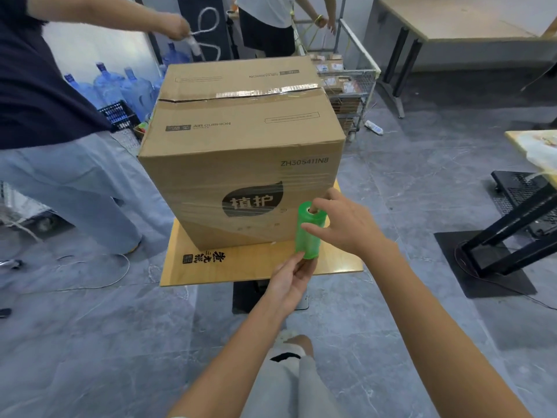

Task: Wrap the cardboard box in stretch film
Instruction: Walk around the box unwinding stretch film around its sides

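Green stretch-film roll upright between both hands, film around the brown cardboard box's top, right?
No: the head view shows film around the lower part of the brown cardboard box, not its top. The green stretch-film roll is upright between left hand and right hand.

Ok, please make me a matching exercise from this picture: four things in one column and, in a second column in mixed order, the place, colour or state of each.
Column one
1. cardboard box
2. film roll
3. left hand
4. water bottles

Column two
A. holds the lower end of the film roll
B. stands on the wooden table
C. green, upright at the near right corner of the cardboard box
D. blue, in the background to the left of the cardboard box

Pairs: 1-B, 2-C, 3-A, 4-D
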